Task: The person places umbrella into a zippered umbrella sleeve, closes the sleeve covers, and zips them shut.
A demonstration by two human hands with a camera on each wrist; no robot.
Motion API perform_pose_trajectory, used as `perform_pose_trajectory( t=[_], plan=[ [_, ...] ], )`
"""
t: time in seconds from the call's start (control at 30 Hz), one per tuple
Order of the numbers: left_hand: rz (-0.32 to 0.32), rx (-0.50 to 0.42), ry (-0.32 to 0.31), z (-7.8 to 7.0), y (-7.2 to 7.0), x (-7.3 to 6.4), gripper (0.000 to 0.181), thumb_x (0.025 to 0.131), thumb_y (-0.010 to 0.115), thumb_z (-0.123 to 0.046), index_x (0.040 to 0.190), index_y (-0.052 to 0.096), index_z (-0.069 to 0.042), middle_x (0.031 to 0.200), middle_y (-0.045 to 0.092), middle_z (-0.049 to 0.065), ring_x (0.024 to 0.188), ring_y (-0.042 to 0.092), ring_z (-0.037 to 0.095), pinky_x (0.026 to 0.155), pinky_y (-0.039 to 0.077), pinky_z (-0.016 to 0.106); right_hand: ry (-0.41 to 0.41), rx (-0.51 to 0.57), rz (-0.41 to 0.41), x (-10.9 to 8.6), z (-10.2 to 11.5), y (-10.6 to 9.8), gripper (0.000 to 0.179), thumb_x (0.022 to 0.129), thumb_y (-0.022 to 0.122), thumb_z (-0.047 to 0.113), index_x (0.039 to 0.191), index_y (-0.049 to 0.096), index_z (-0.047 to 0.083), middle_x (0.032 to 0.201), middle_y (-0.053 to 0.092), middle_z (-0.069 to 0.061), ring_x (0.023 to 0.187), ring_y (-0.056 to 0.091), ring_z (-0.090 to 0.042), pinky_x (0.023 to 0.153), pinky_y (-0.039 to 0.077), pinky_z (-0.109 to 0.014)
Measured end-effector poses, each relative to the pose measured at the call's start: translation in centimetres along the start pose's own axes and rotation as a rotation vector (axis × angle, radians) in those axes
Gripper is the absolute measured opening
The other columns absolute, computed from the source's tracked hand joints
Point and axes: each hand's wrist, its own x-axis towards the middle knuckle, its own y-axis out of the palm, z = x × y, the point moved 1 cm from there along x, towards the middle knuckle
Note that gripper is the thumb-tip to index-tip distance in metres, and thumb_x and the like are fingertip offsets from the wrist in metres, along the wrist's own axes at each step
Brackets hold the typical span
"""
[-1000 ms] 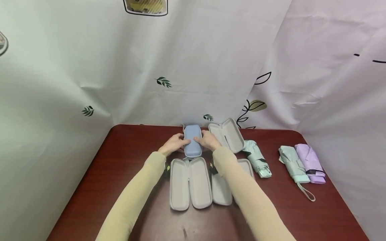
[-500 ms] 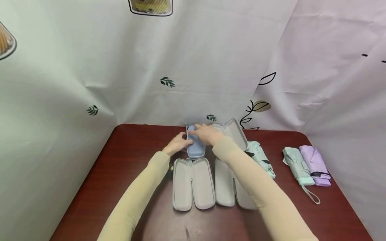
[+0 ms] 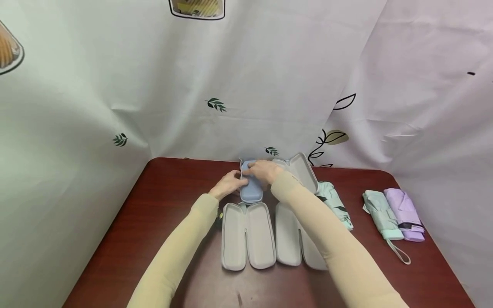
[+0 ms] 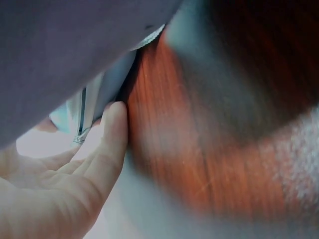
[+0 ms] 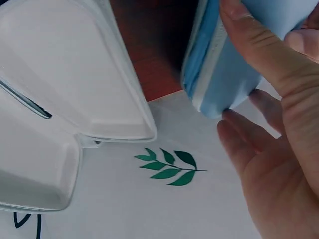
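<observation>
A light-blue zip case point(image 3: 251, 193) lies with its lid down near the table's back edge. My left hand point(image 3: 227, 185) grips its left side, thumb on top; in the left wrist view the fingertips point(image 4: 117, 115) sit beside its zipper. My right hand point(image 3: 266, 171) reaches across the far end. In the right wrist view, its thumb point(image 5: 249, 35) presses the blue case point(image 5: 224, 82) while the other fingers curl round the end. A pale zipper band runs along that side. The right fingers hide part of the lid in the head view.
Two pale grey cases point(image 3: 234, 239) lie opened flat in front, the right one partly under my sleeve. Another opened case point(image 3: 305, 173) stands behind to the right. A folded mint umbrella point(image 3: 334, 204) lies beside it. Farther right are a pale green umbrella point(image 3: 379, 211) and a purple umbrella point(image 3: 404, 209).
My right hand has moved from the blue case's right side up and over its far end. The left hand keeps its grip. The head view has shifted slightly.
</observation>
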Motion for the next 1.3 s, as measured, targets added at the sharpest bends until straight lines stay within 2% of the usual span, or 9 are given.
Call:
perform_pose_trajectory(
  t=[0.23,0.43,0.5,0.6,0.67,0.77,0.97,1.17,1.3],
  plan=[
    [0.067,-0.027,0.021,0.4,-0.5,0.2,0.063,0.095,0.062,-0.031,0.143,0.038,0.002,0.115,0.059,0.018,0.092,0.064,0.025,0.077,0.055,0.035,-0.035,-0.033,-0.011,-0.1,-0.2,0.4,0.096,0.066,0.092,0.020,0.148,0.042,0.030,0.146,0.043,-0.010,0.127,0.048,-0.034,0.104,0.040,-0.044],
    [0.150,-0.060,0.068,1.2,-1.3,0.5,0.037,0.106,0.038,-0.011,0.139,0.041,0.006,0.105,0.057,0.019,0.084,0.062,0.022,0.074,0.055,0.034,-0.030,-0.020,-0.036,0.1,-0.3,0.7,0.095,0.065,0.092,0.024,0.146,0.045,0.032,0.139,0.048,-0.007,0.119,0.054,-0.031,0.099,0.044,-0.039],
    [0.138,0.016,0.084,1.1,-1.4,0.6,0.033,0.105,0.037,-0.004,0.135,0.045,0.005,0.097,0.058,0.018,0.077,0.062,0.022,0.069,0.056,0.033,-0.032,-0.014,-0.045,0.2,-0.3,0.8,0.093,0.064,0.092,0.025,0.145,0.046,0.032,0.137,0.049,-0.006,0.117,0.055,-0.031,0.097,0.046,-0.039],
    [0.101,0.256,0.154,0.5,-1.4,0.7,0.025,0.101,0.045,0.000,0.125,0.051,0.003,0.090,0.059,0.016,0.072,0.061,0.022,0.064,0.054,0.034,-0.026,-0.009,-0.049,0.1,-0.4,0.8,0.092,0.064,0.092,0.025,0.144,0.047,0.033,0.136,0.050,-0.006,0.116,0.056,-0.030,0.095,0.047,-0.038],
    [0.052,0.450,0.227,-0.1,-1.3,1.0,0.017,0.099,0.050,-0.001,0.115,0.055,0.002,0.090,0.061,0.015,0.075,0.061,0.023,0.067,0.053,0.036,-0.024,-0.010,-0.054,0.1,-0.4,0.9,0.091,0.064,0.092,0.025,0.143,0.047,0.033,0.134,0.051,-0.006,0.116,0.056,-0.030,0.095,0.047,-0.039],
    [-0.022,0.620,0.291,-0.4,-0.9,1.4,0.012,0.098,0.051,-0.003,0.106,0.059,0.002,0.094,0.062,0.014,0.082,0.059,0.025,0.076,0.050,0.039,-0.028,-0.010,-0.058,0.0,-0.4,0.9,0.091,0.064,0.092,0.025,0.143,0.047,0.031,0.133,0.052,-0.007,0.116,0.056,-0.031,0.096,0.046,-0.039],
    [-0.076,0.690,0.306,0.2,-1.1,1.6,0.017,0.098,0.055,-0.007,0.107,0.068,0.000,0.098,0.066,0.013,0.085,0.059,0.024,0.079,0.049,0.039,-0.020,0.009,-0.075,0.2,0.0,1.1,0.090,0.064,0.092,0.029,0.143,0.049,0.029,0.132,0.053,-0.007,0.114,0.057,-0.031,0.096,0.046,-0.038],
    [-0.033,0.763,0.393,0.4,-2.2,0.6,0.014,0.095,0.060,-0.005,0.103,0.071,-0.001,0.098,0.069,0.012,0.092,0.064,0.026,0.082,0.051,0.041,0.072,0.030,-0.123,0.5,0.2,1.4,0.086,0.062,0.092,0.039,0.138,0.054,0.028,0.131,0.056,-0.007,0.111,0.056,-0.031,0.091,0.048,-0.042],
    [-0.002,0.796,0.422,0.8,-3.2,-0.4,0.013,0.093,0.061,-0.003,0.099,0.072,-0.001,0.095,0.070,0.011,0.088,0.065,0.024,0.079,0.052,0.040,0.143,0.009,-0.147,0.7,0.4,1.7,0.085,0.061,0.089,0.049,0.137,0.056,0.028,0.129,0.059,-0.007,0.109,0.056,-0.030,0.086,0.050,-0.042]
  ],
)
